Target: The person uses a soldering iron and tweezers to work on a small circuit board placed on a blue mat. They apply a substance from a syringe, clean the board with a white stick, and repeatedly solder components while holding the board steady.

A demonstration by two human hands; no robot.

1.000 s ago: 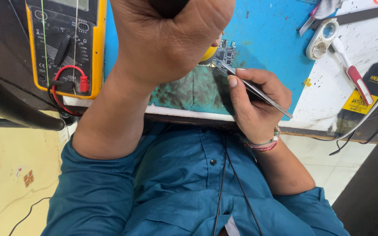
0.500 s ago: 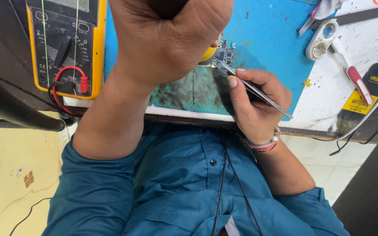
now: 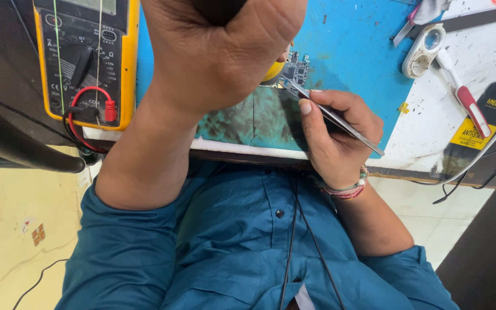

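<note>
My left hand (image 3: 219,51) is raised close to the camera, fist closed around a dark handle that reaches the top edge; a yellow part shows under it beside the board. My right hand (image 3: 334,132) pinches metal tweezers (image 3: 340,120), their tips resting on a small dark circuit board (image 3: 295,69). The board lies on a blue work mat (image 3: 351,51) with a stained patch near its front edge. Most of the board is hidden behind my left hand.
A yellow multimeter (image 3: 84,57) with red and black leads sits at the left. A white magnifier loupe (image 3: 423,51), a red-and-white tool (image 3: 466,100) and a dark packet with a yellow label (image 3: 477,135) lie at the right on the white bench.
</note>
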